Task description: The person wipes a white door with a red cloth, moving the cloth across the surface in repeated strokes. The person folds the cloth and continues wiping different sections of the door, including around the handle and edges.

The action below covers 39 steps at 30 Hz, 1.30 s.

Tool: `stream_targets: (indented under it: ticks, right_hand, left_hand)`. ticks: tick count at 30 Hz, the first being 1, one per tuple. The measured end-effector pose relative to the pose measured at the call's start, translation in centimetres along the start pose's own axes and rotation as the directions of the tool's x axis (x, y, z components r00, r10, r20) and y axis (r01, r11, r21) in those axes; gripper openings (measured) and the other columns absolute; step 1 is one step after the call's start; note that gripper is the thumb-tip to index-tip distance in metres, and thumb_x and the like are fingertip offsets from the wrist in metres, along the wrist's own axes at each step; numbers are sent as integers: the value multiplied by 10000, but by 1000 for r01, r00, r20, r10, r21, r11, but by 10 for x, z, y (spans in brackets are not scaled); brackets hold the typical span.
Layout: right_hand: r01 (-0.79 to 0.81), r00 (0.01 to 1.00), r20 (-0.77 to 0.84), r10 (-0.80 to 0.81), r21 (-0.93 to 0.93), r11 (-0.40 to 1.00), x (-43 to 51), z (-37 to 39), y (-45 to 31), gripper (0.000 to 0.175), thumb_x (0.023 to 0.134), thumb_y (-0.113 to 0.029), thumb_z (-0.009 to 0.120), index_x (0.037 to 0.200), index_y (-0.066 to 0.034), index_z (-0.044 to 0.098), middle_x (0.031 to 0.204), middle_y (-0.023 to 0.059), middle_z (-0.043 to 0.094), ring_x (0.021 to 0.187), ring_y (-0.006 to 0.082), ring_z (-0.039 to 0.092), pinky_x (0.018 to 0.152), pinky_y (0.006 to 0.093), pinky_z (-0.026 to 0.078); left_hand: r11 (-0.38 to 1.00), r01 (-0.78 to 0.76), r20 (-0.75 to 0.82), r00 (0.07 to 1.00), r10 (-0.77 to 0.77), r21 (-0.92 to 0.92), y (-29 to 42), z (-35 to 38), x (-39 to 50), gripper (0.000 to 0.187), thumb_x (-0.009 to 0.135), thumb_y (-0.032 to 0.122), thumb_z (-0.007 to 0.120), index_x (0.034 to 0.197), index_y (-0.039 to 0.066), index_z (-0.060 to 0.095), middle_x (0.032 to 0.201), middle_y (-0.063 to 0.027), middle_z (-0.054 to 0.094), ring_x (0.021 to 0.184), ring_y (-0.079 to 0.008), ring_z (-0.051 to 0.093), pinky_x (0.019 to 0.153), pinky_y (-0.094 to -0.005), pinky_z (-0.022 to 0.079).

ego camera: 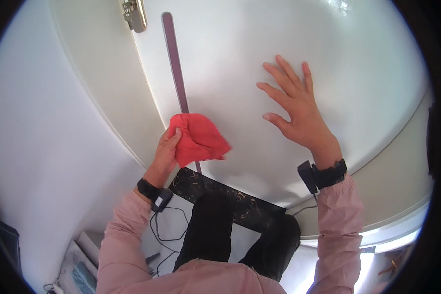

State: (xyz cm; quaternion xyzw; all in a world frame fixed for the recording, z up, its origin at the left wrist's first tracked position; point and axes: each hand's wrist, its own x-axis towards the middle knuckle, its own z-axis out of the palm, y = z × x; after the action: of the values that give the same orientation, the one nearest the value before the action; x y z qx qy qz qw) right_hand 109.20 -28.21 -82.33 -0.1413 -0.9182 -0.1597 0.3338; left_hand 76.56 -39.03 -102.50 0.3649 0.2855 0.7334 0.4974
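A red cloth (pixel 202 139) is bunched in my left hand (pixel 167 149), with the thumb pressed on its near side and a loose corner hanging towards the right. It covers part of a long purple strip (pixel 174 62) with a pale edge, set in the face of a white door (pixel 228 73). My right hand (pixel 297 106) is before the same door, further right, with its fingers spread and nothing in it. Whether its palm or fingertips touch the surface I cannot tell.
A metal hinge (pixel 135 15) sits at the door frame (pixel 106 73), top left. Below the door runs a black marble-patterned threshold (pixel 242 205), by my knees. Cables (pixel 169 239) trail at lower left near a box (pixel 77 266). A white wall (pixel 33 136) stands left.
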Motion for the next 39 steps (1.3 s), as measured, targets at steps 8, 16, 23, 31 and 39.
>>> stream_targets:
  ticks: [8, 16, 23, 31, 39]
  right_hand:
    - [55, 899, -419, 131, 404, 913, -37, -10, -90, 239, 784, 67, 723, 1002, -34, 733, 955, 137, 728, 731, 291, 699, 627, 353, 559]
    - [-318, 753, -115, 648, 798, 511, -94, 26, -129, 341, 1021, -144, 624, 1315, 27, 600, 1283, 193, 654, 1092, 316, 675, 943, 392, 532]
    - [-183, 550, -345, 761, 839, 513, -136, 36, -143, 549, 1060, -262, 556, 1522, -11, 396, 1524, 198, 416, 1373, 338, 421, 1135, 470, 358]
    - [-410, 655, -701, 283, -14, 912, -73, -49, 9, 768, 1045, -321, 567, 1666, -55, 200, 1735, 227, 121, 1602, 411, 111, 1260, 550, 172]
    - [-434, 882, -415, 223, -533, 726, -53, -87, 59, 759, 1024, -563, 535, 1626, -127, 380, 1720, 201, 229, 1562, 436, 253, 1106, 556, 344]
  left_hand:
    - [953, 45, 256, 966, 35, -300, 9, 148, -37, 577, 1152, 376, 327, 1588, -1, 330, 1635, -149, 398, 1453, -276, 460, 1224, -438, 366]
    - [957, -186, 665, 747, -9, 222, 34, 202, -43, 694, 1068, 439, 504, 1581, -15, 395, 1737, -175, 179, 1531, -319, 344, 1201, -442, 336]
    - [411, -818, 826, 519, 221, 404, 5, 281, -39, 862, 1044, 635, 408, 1625, 4, 316, 1708, -260, 184, 1572, -478, 184, 1259, -575, 112]
    - [304, -817, 613, 571, 546, 491, -22, 313, -25, 792, 1037, 472, 528, 1588, -57, 320, 1669, -319, 219, 1543, -516, 226, 1235, -578, 212]
    - [559, -757, 533, 643, 549, 338, -36, 272, -21, 708, 1108, 461, 386, 1562, -80, 332, 1651, -322, 265, 1542, -481, 263, 1242, -545, 229]
